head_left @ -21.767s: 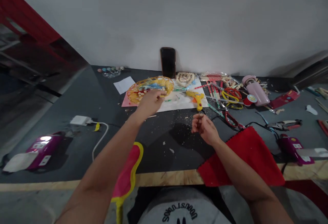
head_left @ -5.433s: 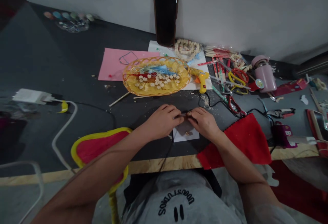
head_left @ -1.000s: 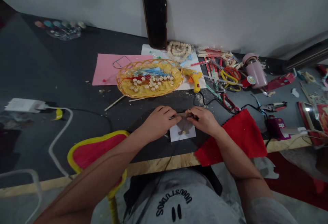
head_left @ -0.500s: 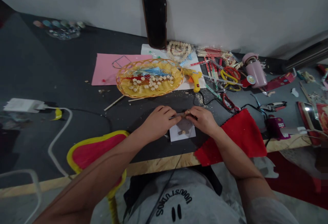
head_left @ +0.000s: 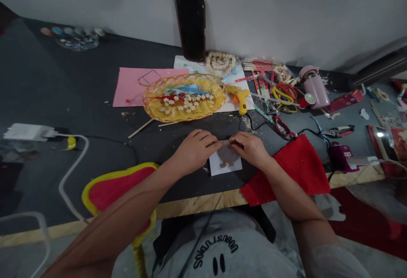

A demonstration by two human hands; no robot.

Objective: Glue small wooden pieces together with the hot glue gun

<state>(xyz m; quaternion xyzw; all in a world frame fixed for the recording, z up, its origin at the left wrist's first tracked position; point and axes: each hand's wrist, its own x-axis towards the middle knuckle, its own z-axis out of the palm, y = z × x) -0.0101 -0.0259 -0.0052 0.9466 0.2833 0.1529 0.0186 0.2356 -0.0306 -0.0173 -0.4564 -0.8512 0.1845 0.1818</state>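
My left hand [head_left: 194, 150] and my right hand [head_left: 251, 148] meet over a small white paper [head_left: 225, 167] near the table's front edge. Both are closed in a pinch on a thin stick [head_left: 225, 142] held level between them. A small bead sits near my right fingertips on the stick. A few tiny beads lie on the paper below. Behind my hands stands a yellow woven basket [head_left: 159, 110] with several pale beads and blue threads in it.
A yellow glue gun [head_left: 241, 97], scissors [head_left: 282, 96], a pink bottle [head_left: 316, 89] and sticks crowd the back right. A phone [head_left: 191, 24] leans on the wall. Red felt [head_left: 292, 172] lies right, a red and yellow piece [head_left: 114, 187] left, a white charger [head_left: 27, 132] far left.
Much earlier my left hand reached to the basket; now both hands hold the stick over the paper. Over the last second the hands have barely shifted.
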